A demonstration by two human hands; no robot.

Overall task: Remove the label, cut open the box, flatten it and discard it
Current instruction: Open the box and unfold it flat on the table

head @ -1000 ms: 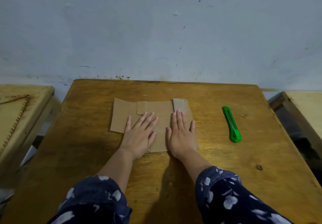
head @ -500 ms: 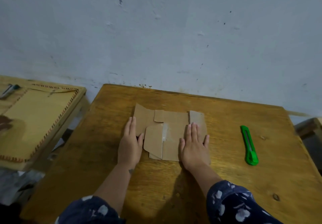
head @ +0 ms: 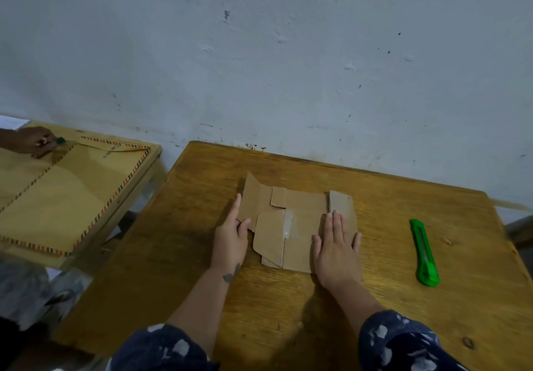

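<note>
The flattened brown cardboard box (head: 297,226) lies on the wooden table (head: 317,313), with a strip of clear tape on its middle. My left hand (head: 230,238) rests at the box's left edge, index finger stretched along the left flap and thumb touching the cardboard. My right hand (head: 337,252) lies flat, fingers together, pressing the box's right side. A near flap on the left stands slightly raised. The green utility knife (head: 424,252) lies on the table to the right, apart from both hands.
A second wooden table (head: 138,168) stands to the left with a large brown envelope (head: 57,197) on it. Another person's hand (head: 36,141) holds a small green object there. A pale wall (head: 259,53) rises behind the tables.
My left hand slid off the middle of the box to its left edge. The uncovered left flap has risen a little. The view has swung left and down.
</note>
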